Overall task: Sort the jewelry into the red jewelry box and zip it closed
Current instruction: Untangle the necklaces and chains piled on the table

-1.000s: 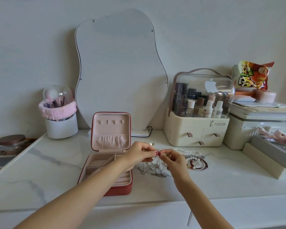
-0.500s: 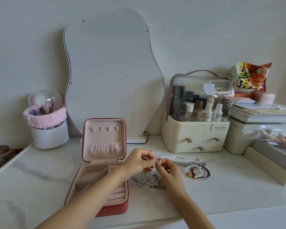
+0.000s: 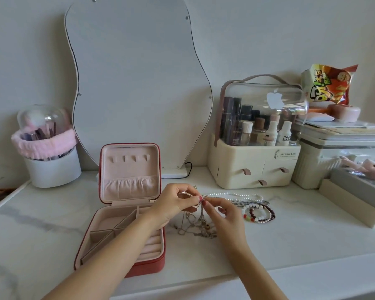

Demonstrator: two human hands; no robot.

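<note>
Open on the white marble counter [image 3: 52, 224] sits the red zip-up jewelry box with pink lining [image 3: 126, 213], lid upright. Just right of it, left hand [image 3: 173, 205] and right hand [image 3: 223, 215] both pinch a thin metal chain [image 3: 200, 210], possibly at its clasp, above the tangled silver necklaces [image 3: 195, 228]. Beaded bracelets [image 3: 259, 213] lie beyond.

One red jewelry box [image 3: 126, 213], one mirror [image 3: 136, 83], one brush holder [image 3: 52, 167]. One cosmetics organizer [image 3: 256, 165] with three drawers. One pearl strand [image 3: 232, 194], one snack bag [image 3: 327, 85].
</note>
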